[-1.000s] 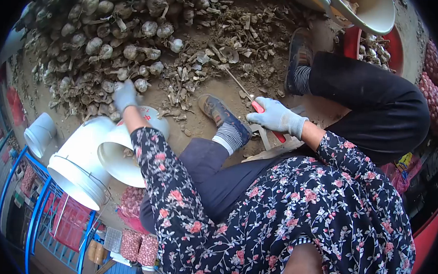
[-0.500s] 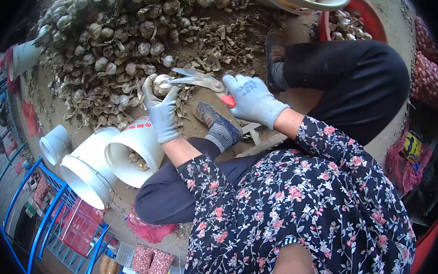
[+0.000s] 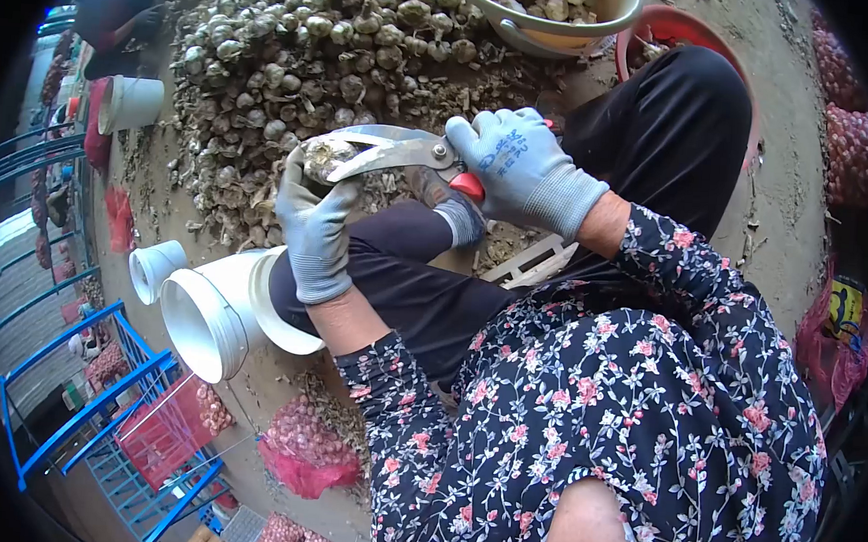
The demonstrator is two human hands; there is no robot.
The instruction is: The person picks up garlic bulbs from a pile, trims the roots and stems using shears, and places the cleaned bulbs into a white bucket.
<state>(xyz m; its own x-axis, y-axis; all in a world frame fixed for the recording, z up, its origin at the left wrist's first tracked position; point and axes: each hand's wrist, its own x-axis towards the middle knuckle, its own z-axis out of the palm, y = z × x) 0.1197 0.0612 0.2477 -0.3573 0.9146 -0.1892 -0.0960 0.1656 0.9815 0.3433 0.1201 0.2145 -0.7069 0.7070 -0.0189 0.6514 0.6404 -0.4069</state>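
Note:
My left hand (image 3: 318,222), in a grey-white glove, is closed around a garlic bulb (image 3: 324,159). In my gloved right hand (image 3: 523,167) are pruning shears (image 3: 413,154) with red handles, gripped in the closed fingers. The metal blades point left and lie apart around the bulb, one along its far side and one across its near side. Whether they touch the stem cannot be seen. Beyond both hands spreads a large heap of garlic bulbs (image 3: 297,74), with dry stems and skins among them.
A pail of garlic (image 3: 608,28) stands at the top, beside a red basin (image 3: 739,71). White buckets (image 3: 217,332) lie on their sides at my left. A pink net sack of garlic (image 3: 309,452) sits lower down. A person (image 3: 117,8) is at the far upper left, near blue metal frames (image 3: 114,391).
The shears have come closer to the left hand, and their blades now reach around the bulb. My view has shifted, and the knee has moved over the white bucket.

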